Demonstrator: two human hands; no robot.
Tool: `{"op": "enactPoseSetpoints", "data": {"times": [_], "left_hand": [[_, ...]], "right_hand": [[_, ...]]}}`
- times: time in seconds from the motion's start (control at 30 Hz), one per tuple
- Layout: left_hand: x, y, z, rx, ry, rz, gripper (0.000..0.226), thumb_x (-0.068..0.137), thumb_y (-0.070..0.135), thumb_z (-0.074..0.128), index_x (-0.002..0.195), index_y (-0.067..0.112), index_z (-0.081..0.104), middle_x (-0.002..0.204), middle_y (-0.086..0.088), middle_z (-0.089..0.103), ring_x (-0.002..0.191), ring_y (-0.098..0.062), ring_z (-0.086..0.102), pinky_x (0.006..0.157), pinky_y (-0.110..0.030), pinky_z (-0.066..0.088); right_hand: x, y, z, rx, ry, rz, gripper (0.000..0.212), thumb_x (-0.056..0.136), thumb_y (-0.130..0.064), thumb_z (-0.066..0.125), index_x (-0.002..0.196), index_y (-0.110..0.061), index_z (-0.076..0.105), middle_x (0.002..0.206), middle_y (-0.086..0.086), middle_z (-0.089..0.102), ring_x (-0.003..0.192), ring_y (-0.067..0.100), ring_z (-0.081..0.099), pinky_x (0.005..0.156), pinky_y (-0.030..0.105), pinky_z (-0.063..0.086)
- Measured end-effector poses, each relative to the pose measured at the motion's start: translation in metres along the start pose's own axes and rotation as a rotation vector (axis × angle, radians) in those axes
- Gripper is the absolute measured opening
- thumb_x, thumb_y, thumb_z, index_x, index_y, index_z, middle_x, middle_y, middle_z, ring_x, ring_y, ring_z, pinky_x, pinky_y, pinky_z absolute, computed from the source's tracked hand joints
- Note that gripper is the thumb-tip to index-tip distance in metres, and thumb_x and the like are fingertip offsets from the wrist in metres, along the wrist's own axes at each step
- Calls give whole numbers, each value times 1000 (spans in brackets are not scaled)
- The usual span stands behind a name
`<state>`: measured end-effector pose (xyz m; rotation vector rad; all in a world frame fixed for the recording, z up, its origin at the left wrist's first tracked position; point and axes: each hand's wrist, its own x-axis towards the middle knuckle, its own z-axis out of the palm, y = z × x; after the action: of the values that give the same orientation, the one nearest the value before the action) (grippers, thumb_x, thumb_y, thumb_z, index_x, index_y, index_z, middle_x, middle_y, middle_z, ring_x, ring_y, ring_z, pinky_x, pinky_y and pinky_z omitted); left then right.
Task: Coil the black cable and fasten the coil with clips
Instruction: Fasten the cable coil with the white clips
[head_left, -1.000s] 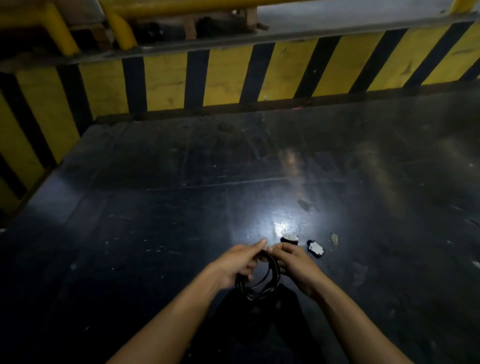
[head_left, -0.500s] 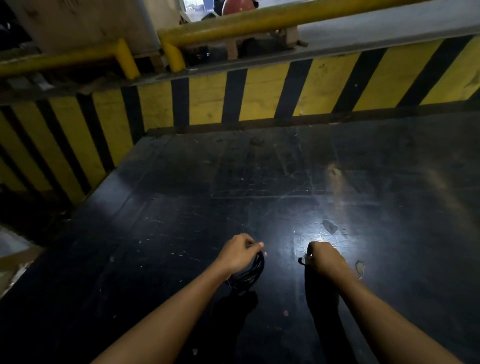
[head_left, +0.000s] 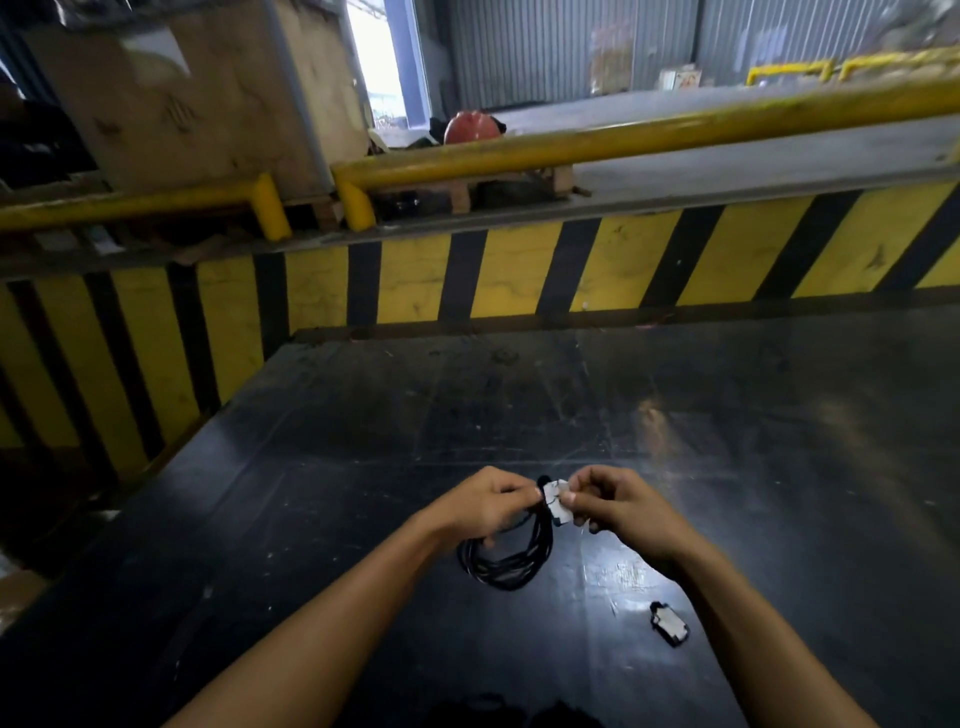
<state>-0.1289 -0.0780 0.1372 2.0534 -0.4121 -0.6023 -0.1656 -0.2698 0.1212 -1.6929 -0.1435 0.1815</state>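
Black cable (head_left: 506, 558), already coiled, hanging above the dark tabletop (head_left: 363, 467) from the left hand (head_left: 480, 506), fingers curled shut around the bunched top, likely to keep loops gathered. Pale clip (head_left: 558, 504) pinched in right hand (head_left: 621, 501) fingertips, touching the bundle. Spare clip (head_left: 669, 622) lying nearby on the tabletop.

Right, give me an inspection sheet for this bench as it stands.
Surface: dark, scratched, glossy table top, small pale specks.
Job's things: coiled black cable hanging from the left hand; white clip at the top of the coil; spare clip lying on the table by the right forearm.
Clutter: nothing seen beyond specks.
Hands: left hand pinches the coil; right hand pinches the white clip.
Cables: only the coil.
Surroundings: yellow-black striped barrier, yellow rail, wooden crate.
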Motion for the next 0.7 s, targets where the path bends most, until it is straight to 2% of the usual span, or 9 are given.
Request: {"op": "enactPoseSetpoints", "data": {"times": [0.1,0.23,0.4,0.5,0.6,0.7], "left_hand": [[-4,17,-7,-85,-42,38,34,95,38,49,75,18,67,52,-3,27,41,-11,28,38,-23,32],[-8,32,-12,-38,-62,66,36,92,46,52,69,20,63,49,0,25,38,-8,28,38,-23,33],[-14,51,-12,11,-83,100,40,93,42,51,58,27,64,49,2,26,39,-8,28,42,-26,32],[-14,55,-11,28,-79,143,38,94,40,51,61,31,69,50,0,25,40,-9,27,42,-28,31],[-12,57,-9,47,-19,173,31,94,37,51,76,22,71,49,2,27,39,-8,28,41,-26,30],[-8,56,-5,25,97,185,39,95,33,51,73,3,64,50,1,28,38,-7,29,38,-23,28]], "right_hand": [[-4,-14,-4,-92,-26,-53,4,86,-9,64,83,-9,61,69,5,59,59,7,53,53,14,42],[-9,-27,-9,-186,-32,-87,9,87,-11,63,90,-3,65,71,3,61,59,3,52,55,13,42],[-15,-38,-13,-224,-15,-118,10,87,-13,62,91,-5,67,70,0,61,59,0,52,55,12,42],[-19,-41,-16,-223,7,-136,10,88,-13,62,91,-5,67,73,4,62,62,3,54,56,14,42],[-22,-41,-18,-200,42,-183,8,88,-11,61,89,-4,67,74,5,62,66,8,55,61,21,43],[-24,-42,-14,-157,120,-291,6,87,-7,61,85,-4,65,73,9,61,70,15,55,67,31,44]]}}
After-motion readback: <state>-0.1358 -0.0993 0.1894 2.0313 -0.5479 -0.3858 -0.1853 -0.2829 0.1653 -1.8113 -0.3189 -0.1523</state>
